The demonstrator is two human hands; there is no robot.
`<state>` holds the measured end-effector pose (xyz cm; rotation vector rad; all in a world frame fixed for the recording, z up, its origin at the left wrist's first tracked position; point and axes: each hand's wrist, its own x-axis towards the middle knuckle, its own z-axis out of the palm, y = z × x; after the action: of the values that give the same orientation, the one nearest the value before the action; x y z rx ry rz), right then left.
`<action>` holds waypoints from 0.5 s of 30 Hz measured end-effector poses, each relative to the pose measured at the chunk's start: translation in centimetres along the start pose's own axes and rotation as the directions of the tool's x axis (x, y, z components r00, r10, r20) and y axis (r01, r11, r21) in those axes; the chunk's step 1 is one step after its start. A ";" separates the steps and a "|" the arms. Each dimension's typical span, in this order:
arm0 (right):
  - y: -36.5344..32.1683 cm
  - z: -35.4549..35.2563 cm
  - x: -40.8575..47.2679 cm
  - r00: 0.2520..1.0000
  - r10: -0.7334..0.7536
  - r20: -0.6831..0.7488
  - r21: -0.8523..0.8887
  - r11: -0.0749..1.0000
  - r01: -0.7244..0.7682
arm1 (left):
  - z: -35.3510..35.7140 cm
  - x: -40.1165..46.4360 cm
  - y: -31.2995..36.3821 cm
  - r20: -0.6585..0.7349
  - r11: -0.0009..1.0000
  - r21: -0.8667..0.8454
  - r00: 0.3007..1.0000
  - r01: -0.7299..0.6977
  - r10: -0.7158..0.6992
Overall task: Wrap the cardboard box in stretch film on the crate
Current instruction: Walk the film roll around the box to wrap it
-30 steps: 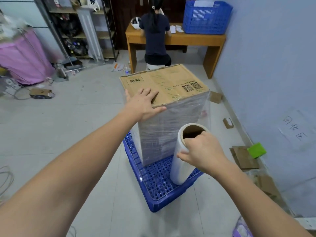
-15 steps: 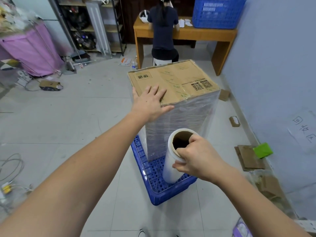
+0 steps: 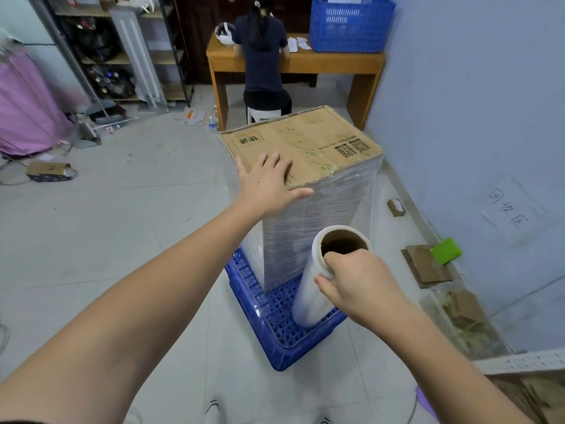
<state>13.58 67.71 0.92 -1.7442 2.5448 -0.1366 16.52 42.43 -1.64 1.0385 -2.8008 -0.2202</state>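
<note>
The tall brown cardboard box [image 3: 305, 148] carries on its top face a framed label with two Chinese characters, 快递, seen upside down, near its far-left corner. Two QR codes sit by the right edge, beside small print too fine to read. On the pale blue wall [image 3: 489, 117], a white paper sheet [image 3: 509, 213] bears the handwritten characters 回收区.

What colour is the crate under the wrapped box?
Blue, seen in the head view: the crate under the box.

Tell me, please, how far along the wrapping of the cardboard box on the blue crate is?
Done: film already covers the visible sides of the cardboard box standing on the blue crate. In hand: the left hand lies flat on the box's near top corner while the right hand grips the stretch film roll at its top. Left: the box top looks bare; hidden sides cannot be judged.
</note>
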 end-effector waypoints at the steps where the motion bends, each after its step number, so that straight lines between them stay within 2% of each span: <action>1: -0.7 0.0 0.0 0.999 0.048 0.020 -0.011 0.999 -0.047 | -0.1 0.0 -0.4 -0.026 0.997 -0.083 1.000 -0.009 0.007; 3: -1.9 -0.1 0.2 0.989 0.148 0.023 -0.022 0.989 -0.148 | -0.5 0.1 -1.5 -0.050 0.973 -0.214 0.996 -0.084 0.074; 5: -3.1 0.1 0.5 0.965 0.263 -0.001 -0.004 0.965 -0.263 | -1.0 0.1 -3.2 -0.005 0.944 -0.210 0.965 -0.257 0.261; 7: -4.3 0.4 1.2 0.927 0.374 -0.030 -0.039 0.926 -0.375 | -1.4 0.4 -5.4 0.071 0.866 -0.129 0.866 -0.483 0.494; 9: -5.2 0.9 2.0 0.894 0.444 -0.065 -0.158 0.880 -0.448 | -1.7 1.1 -7.3 0.120 0.765 -0.051 0.756 -0.642 0.643; 11: -5.8 1.3 2.8 0.872 0.479 -0.098 -0.201 0.849 -0.489 | -1.9 2.0 -8.7 0.136 0.699 -0.013 0.692 -0.715 0.709; 15: -6.6 1.9 3.7 0.857 0.508 -0.088 -0.164 0.841 -0.516 | -1.8 2.6 -9.4 0.155 0.656 0.075 0.658 -0.751 0.737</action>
<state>18.59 61.81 -0.29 -1.0363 3.0302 0.0900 20.85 33.50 -1.45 -0.2084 -3.0912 0.0180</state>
